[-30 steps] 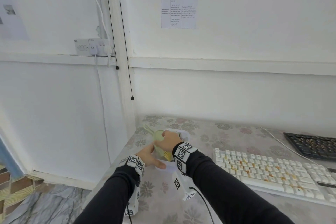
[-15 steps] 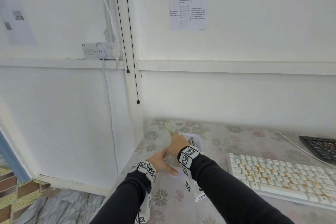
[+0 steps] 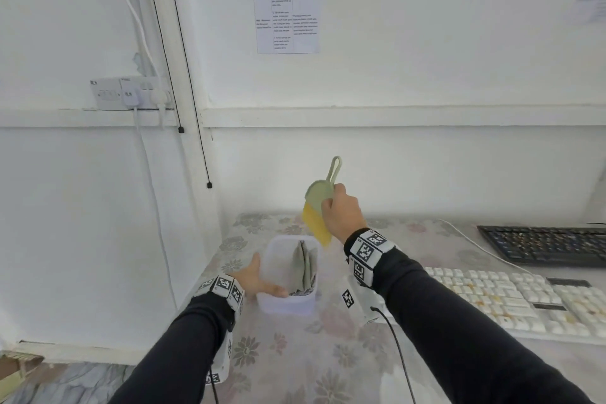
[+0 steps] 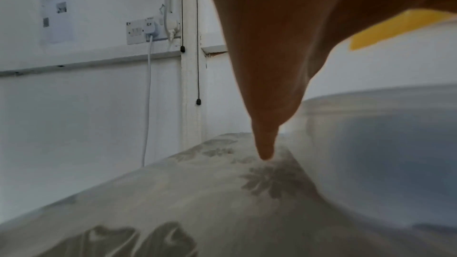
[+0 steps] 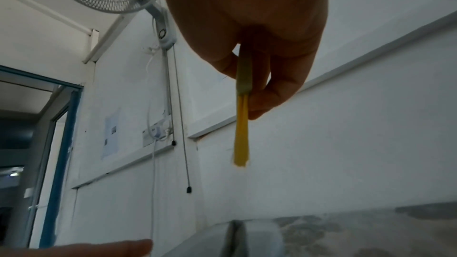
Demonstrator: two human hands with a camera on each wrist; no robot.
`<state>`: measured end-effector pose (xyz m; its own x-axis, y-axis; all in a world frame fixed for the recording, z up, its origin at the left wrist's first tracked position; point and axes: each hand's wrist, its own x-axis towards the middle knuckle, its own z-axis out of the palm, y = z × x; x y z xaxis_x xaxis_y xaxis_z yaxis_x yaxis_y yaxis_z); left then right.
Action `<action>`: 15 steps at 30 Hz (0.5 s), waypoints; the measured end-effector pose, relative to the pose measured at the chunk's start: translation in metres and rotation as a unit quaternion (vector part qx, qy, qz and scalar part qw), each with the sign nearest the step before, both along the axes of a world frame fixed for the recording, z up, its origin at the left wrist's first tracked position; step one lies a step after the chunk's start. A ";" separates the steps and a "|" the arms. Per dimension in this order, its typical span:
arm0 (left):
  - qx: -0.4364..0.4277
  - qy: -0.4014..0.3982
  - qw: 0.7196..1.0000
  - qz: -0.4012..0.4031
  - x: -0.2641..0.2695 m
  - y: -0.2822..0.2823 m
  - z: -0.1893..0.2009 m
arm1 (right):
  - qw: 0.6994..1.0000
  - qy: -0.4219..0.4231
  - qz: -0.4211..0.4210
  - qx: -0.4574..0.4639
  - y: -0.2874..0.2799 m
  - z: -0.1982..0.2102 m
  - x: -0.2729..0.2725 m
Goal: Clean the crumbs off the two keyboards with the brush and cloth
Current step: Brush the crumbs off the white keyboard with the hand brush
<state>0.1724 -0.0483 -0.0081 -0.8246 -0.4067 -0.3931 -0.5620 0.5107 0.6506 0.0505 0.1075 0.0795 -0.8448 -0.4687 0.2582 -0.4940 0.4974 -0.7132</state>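
My right hand [image 3: 339, 211] grips a pale green brush [image 3: 319, 195] with yellow bristles [image 3: 316, 226], held in the air above a translucent plastic tub [image 3: 287, 302]. The right wrist view shows the brush [image 5: 243, 77] edge-on, pinched between fingers and thumb. A grey folded cloth [image 3: 306, 267] stands inside the tub. My left hand [image 3: 259, 279] rests flat against the tub's left side, thumb along its front rim. A white keyboard [image 3: 511, 300] with orange crumbs lies to the right, and a black keyboard [image 3: 544, 244] with crumbs lies behind it.
The table [image 3: 328, 354] has a floral cover and ends at the left just beyond the tub. A white cable [image 3: 472, 243] runs across it toward the keyboards. The wall stands close behind, with a socket [image 3: 128, 93] and hanging black cords [image 3: 200, 154] at the left.
My right hand has lifted the brush out of the tub and up to the right. The left hand has stayed on the tub's side.
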 end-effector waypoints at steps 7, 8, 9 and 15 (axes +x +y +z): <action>-0.022 0.179 0.981 0.072 -0.038 0.051 0.040 | 0.998 -0.006 -0.051 0.030 0.090 0.002 -0.044; -0.032 0.195 0.978 0.058 -0.046 0.061 0.043 | 0.998 -0.013 -0.054 0.041 0.103 0.001 -0.049; -0.036 0.207 0.977 0.042 -0.053 0.073 0.045 | 0.997 -0.019 -0.057 0.049 0.115 -0.001 -0.054; -0.018 0.118 0.991 -0.053 -0.090 0.146 0.032 | 0.993 -0.038 -0.055 0.096 0.181 -0.019 -0.072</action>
